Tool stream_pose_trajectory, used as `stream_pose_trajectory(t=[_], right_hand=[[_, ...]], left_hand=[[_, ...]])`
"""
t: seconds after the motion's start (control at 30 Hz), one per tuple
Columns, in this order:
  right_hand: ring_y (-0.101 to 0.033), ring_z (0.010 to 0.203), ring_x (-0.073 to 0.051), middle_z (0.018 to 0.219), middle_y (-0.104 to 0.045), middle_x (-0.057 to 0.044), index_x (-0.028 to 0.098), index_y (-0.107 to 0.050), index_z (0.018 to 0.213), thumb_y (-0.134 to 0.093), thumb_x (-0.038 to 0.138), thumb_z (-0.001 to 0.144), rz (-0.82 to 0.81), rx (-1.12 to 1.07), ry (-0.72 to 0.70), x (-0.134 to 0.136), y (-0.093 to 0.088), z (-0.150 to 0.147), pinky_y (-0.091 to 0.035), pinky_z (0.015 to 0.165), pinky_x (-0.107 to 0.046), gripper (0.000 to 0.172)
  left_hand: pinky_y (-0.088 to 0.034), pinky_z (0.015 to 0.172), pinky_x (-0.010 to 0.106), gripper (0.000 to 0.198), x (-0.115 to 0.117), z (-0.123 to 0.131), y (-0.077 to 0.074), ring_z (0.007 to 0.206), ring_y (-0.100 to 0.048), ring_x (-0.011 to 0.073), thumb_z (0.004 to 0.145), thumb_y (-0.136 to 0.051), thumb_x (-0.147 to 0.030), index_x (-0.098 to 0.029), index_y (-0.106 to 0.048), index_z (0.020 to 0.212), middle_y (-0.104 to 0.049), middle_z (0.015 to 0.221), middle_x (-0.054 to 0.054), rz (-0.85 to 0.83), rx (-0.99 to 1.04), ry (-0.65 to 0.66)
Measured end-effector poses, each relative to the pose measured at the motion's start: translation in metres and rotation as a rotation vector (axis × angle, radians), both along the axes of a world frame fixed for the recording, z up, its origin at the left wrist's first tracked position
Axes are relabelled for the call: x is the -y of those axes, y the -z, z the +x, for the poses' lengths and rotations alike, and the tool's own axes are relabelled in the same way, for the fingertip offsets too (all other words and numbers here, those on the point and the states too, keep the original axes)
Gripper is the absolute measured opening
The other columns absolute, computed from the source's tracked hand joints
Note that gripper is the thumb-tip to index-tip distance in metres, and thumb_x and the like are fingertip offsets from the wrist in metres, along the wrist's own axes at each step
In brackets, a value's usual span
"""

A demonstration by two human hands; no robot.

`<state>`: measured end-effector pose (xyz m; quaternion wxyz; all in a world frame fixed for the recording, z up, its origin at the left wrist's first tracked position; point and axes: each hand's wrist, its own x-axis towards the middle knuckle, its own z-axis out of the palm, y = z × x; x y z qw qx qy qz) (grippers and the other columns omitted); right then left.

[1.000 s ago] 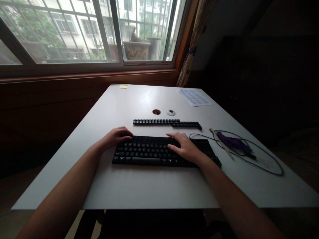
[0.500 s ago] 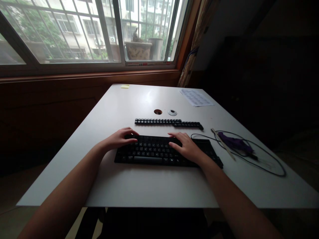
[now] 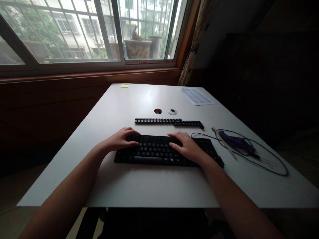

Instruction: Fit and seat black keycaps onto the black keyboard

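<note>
Black, long rectangular plastic keyboard with rows of pale-lettered keys (image 3: 152,160) is laid flat on the smooth white tabletop (image 3: 149,189), fairly near its front edge. Its rear left part is covered by the left hand (image 3: 123,138), and the right hand (image 3: 184,144) is rested right of the middle. On both hands thumb and fingers are held apart; whether the back rim is pinched between them cannot be told. A light weight and a stiff body are to be expected, with small keys easily pressed by accident; on so smooth a surface it may be slid readily. It is best held by the rims at its two short ends, with slack left in the thin black cable (image 3: 288,172), looped at the right. The narrow, stepped strip of black keys (image 3: 159,121) beyond the back edge would probably be scattered if knocked.
</note>
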<state>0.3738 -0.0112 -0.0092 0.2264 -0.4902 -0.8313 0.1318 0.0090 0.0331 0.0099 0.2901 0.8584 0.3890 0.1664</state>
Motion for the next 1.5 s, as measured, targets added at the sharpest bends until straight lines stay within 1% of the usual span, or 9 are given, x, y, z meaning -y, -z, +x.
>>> stream_pose_trajectory(t=[0.27, 0.4, 0.53, 0.67, 0.83, 0.97, 1.23, 1.4, 1.5], right_hand=[[-0.055, 0.118, -0.029, 0.127, -0.065, -0.006, 0.030, -0.058, 0.132, -0.059, 0.048, 0.093, -0.020, -0.016, -0.003, 0.002, -0.004, -0.001, -0.044, 0.105, -0.049, 0.043], [-0.055, 0.117, -0.029, 0.126, -0.065, -0.006, 0.029, -0.058, 0.132, -0.061, 0.043, 0.093, -0.005, -0.014, -0.011, 0.001, -0.002, 0.000, -0.045, 0.104, -0.049, 0.042], [-0.057, 0.115, -0.027, 0.124, -0.067, -0.006, 0.029, -0.059, 0.131, -0.052, 0.034, 0.097, 0.004, -0.023, -0.002, 0.000, -0.001, 0.000, -0.045, 0.103, -0.047, 0.035], [-0.056, 0.116, -0.027, 0.126, -0.066, -0.006, 0.028, -0.057, 0.133, -0.058, 0.040, 0.094, 0.000, -0.017, 0.001, 0.000, -0.001, 0.000, -0.045, 0.103, -0.047, 0.040], [-0.057, 0.115, -0.027, 0.123, -0.067, -0.006, 0.030, -0.055, 0.134, -0.051, 0.034, 0.097, -0.007, -0.033, -0.002, 0.000, -0.001, 0.000, -0.045, 0.103, -0.048, 0.037], [-0.056, 0.115, -0.028, 0.123, -0.067, -0.006, 0.031, -0.054, 0.136, -0.058, 0.038, 0.093, -0.020, -0.041, 0.003, 0.001, -0.003, -0.001, -0.045, 0.103, -0.050, 0.043], [-0.057, 0.114, -0.028, 0.121, -0.067, -0.006, 0.030, -0.055, 0.134, -0.061, 0.039, 0.091, -0.021, -0.065, 0.003, 0.002, -0.004, -0.001, -0.046, 0.102, -0.048, 0.044], [-0.060, 0.110, -0.024, 0.118, -0.067, -0.007, 0.026, -0.058, 0.129, -0.051, 0.030, 0.096, 0.003, -0.144, 0.038, -0.001, 0.000, -0.001, -0.046, 0.103, -0.045, 0.035], [-0.064, 0.102, -0.022, 0.121, -0.064, -0.008, 0.025, -0.058, 0.129, -0.047, 0.027, 0.095, 0.039, -0.202, 0.089, -0.005, 0.002, 0.000, -0.049, 0.102, -0.043, 0.036]], left_hand=[[-0.049, 0.099, 0.040, 0.038, -0.007, -0.004, 0.008, 0.110, -0.062, 0.0254, 0.094, -0.056, -0.052, -0.026, -0.070, 0.118, -0.066, 0.118, 0.007, -0.034, 0.085, -0.029], [-0.050, 0.096, 0.039, 0.040, -0.010, -0.004, 0.011, 0.107, -0.063, 0.0256, 0.095, -0.052, -0.054, -0.025, -0.070, 0.116, -0.068, 0.116, 0.007, -0.044, 0.095, -0.069], [-0.050, 0.096, 0.038, 0.040, -0.009, -0.003, 0.009, 0.107, -0.063, 0.0252, 0.096, -0.052, -0.054, -0.023, -0.070, 0.114, -0.068, 0.115, 0.007, -0.042, 0.090, -0.082], [-0.050, 0.096, 0.038, 0.040, -0.009, -0.004, 0.008, 0.106, -0.063, 0.0252, 0.096, -0.051, -0.053, -0.023, -0.071, 0.114, -0.068, 0.114, 0.007, -0.046, 0.085, -0.074], [-0.050, 0.097, 0.039, 0.040, -0.010, -0.005, 0.009, 0.107, -0.063, 0.0258, 0.095, -0.051, -0.054, -0.024, -0.071, 0.114, -0.068, 0.115, 0.007, -0.045, 0.085, -0.060], [-0.050, 0.097, 0.039, 0.040, -0.011, -0.005, 0.010, 0.107, -0.063, 0.0258, 0.096, -0.051, -0.053, -0.024, -0.071, 0.114, -0.068, 0.114, 0.007, -0.042, 0.084, -0.062], [-0.050, 0.097, 0.039, 0.038, -0.010, -0.004, 0.010, 0.107, -0.063, 0.0255, 0.096, -0.053, -0.051, -0.023, -0.071, 0.113, -0.067, 0.114, 0.007, -0.046, 0.087, -0.064], [-0.050, 0.096, 0.039, 0.036, -0.011, -0.004, 0.010, 0.106, -0.063, 0.0255, 0.094, -0.055, -0.050, -0.023, -0.071, 0.112, -0.068, 0.113, 0.007, -0.048, 0.087, -0.066], [-0.050, 0.097, 0.039, 0.036, -0.012, -0.005, 0.010, 0.106, -0.064, 0.0259, 0.093, -0.056, -0.050, -0.023, -0.072, 0.111, -0.068, 0.113, 0.007, -0.047, 0.093, -0.072]])
